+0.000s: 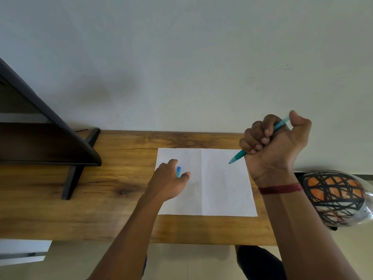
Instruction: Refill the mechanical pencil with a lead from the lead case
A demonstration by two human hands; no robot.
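Wood-grain desk, creased paper, slim pencil

- Left hand reaches toward 12 o'clock, palm down, pinching the lead case.
- Right hand, raised at 2 o'clock, fingers curled round the mechanical pencil.

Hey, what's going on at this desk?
A person is at a wooden desk with a white sheet of paper on it. The right hand grips a teal mechanical pencil in its fist above the sheet, tip pointing down, thumb at the top end. The left hand pinches a small blue lead case at the sheet's left half. No lead is visible.
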